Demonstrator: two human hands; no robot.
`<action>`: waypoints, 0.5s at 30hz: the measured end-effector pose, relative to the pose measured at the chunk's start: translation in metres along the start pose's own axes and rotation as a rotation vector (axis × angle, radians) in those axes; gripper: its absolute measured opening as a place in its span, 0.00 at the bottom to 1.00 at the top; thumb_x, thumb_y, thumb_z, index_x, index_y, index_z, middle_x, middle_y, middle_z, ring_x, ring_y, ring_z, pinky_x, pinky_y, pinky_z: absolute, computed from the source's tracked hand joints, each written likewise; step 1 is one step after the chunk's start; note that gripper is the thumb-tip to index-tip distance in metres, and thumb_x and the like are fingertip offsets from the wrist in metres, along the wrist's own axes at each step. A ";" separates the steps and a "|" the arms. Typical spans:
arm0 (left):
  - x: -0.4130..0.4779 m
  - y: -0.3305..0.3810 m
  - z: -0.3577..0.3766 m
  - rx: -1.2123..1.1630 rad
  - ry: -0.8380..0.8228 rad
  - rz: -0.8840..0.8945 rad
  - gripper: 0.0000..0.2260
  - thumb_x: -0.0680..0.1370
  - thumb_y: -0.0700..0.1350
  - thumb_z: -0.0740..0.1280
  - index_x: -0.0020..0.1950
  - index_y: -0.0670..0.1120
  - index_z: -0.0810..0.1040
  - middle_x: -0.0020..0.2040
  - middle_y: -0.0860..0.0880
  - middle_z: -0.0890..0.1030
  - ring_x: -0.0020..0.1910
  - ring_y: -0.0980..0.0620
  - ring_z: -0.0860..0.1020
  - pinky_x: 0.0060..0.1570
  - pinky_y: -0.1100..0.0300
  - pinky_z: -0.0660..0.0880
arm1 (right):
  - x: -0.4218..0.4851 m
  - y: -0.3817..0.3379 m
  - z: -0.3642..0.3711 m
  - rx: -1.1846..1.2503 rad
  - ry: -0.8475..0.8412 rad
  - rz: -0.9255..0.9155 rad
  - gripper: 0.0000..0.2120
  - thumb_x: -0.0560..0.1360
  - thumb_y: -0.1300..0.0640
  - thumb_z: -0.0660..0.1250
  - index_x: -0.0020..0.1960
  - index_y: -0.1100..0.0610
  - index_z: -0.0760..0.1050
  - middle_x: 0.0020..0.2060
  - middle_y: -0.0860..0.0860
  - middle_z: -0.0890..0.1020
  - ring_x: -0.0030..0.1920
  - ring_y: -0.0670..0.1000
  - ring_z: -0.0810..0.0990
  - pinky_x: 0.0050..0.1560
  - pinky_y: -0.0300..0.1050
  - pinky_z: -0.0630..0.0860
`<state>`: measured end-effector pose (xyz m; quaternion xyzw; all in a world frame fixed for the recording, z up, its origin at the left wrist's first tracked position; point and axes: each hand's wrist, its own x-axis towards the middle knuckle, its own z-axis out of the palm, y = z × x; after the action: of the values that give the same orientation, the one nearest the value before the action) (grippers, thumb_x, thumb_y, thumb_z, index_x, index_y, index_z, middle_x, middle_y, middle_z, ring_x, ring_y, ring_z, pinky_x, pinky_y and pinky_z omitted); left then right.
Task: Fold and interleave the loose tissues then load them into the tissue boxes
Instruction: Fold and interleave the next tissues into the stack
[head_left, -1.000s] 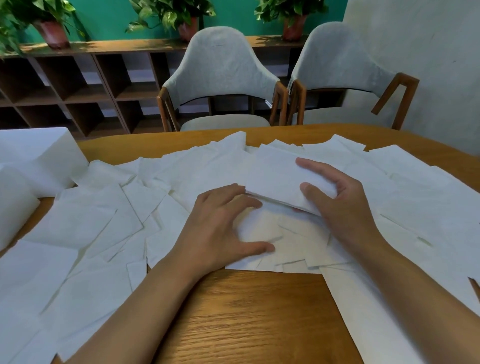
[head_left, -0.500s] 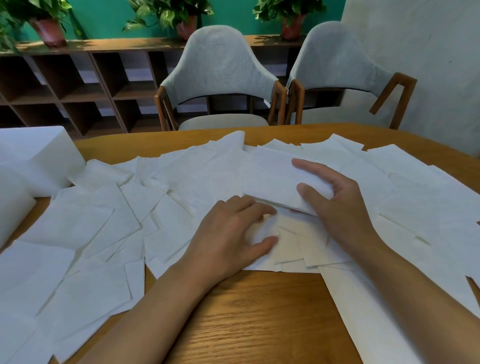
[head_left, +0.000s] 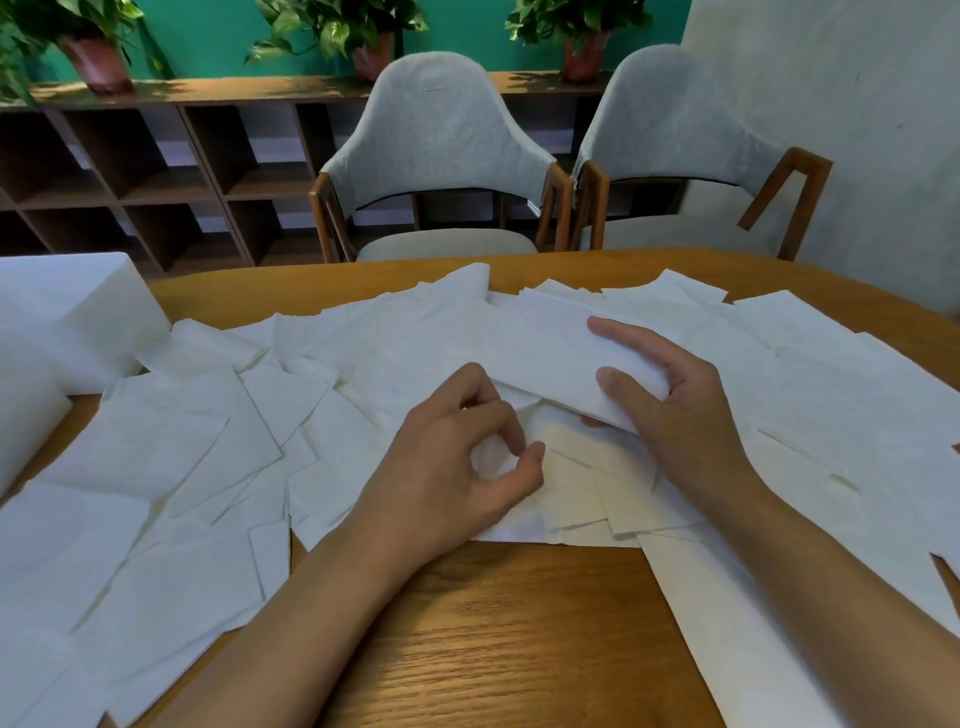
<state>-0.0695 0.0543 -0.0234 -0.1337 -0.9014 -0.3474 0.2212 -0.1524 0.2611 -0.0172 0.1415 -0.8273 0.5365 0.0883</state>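
A person's right hand (head_left: 675, 410) grips a folded tissue (head_left: 550, 358) at mid-table, thumb and forefinger on top, the other fingers curled beneath its near edge, lifting that edge off the pile. The left hand (head_left: 457, 467) rests just beside it on the heap, fingers curled, thumb tip and forefinger tip nearly meeting over a sheet; whether they pinch it cannot be told.

Loose tissues (head_left: 171, 452) lie overlapping across the wooden tabletop (head_left: 519, 649) from left edge to right, several sliding past its near-left and right sides. Bare wood shows in front of the person between the two forearms, and in a narrow strip along the far edge.

Two white boxes (head_left: 78, 317) stand at the far left, touching the spread of sheets. Beyond the table, two grey upholstered chairs (head_left: 441, 145) with wooden arms are drawn up side by side. Behind them a dark open shelf (head_left: 156, 171) carries potted plants (head_left: 98, 57) against a green wall (head_left: 218, 36); a pale wall (head_left: 857, 104) closes the right side.
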 end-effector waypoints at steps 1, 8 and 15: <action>0.000 -0.002 0.000 0.031 0.027 -0.029 0.05 0.77 0.47 0.76 0.43 0.48 0.83 0.45 0.54 0.72 0.44 0.54 0.75 0.41 0.69 0.70 | 0.000 0.000 0.000 0.006 -0.001 -0.008 0.16 0.81 0.55 0.67 0.66 0.40 0.76 0.62 0.31 0.72 0.56 0.22 0.67 0.50 0.17 0.65; 0.004 -0.003 -0.005 -0.054 -0.015 -0.057 0.16 0.77 0.35 0.72 0.60 0.52 0.84 0.58 0.58 0.83 0.59 0.64 0.78 0.59 0.73 0.70 | 0.001 0.003 0.000 0.022 0.001 -0.027 0.17 0.82 0.55 0.64 0.67 0.37 0.75 0.62 0.25 0.70 0.61 0.27 0.68 0.58 0.28 0.70; 0.007 0.012 -0.023 -0.364 -0.114 -0.170 0.18 0.78 0.34 0.71 0.57 0.58 0.84 0.57 0.65 0.84 0.58 0.61 0.82 0.59 0.71 0.73 | 0.002 0.001 -0.001 -0.043 0.012 -0.046 0.14 0.82 0.54 0.65 0.64 0.38 0.75 0.62 0.28 0.73 0.60 0.26 0.68 0.57 0.25 0.63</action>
<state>-0.0640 0.0481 0.0027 -0.1146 -0.8428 -0.5139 0.1119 -0.1549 0.2625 -0.0169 0.1556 -0.8345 0.5173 0.1085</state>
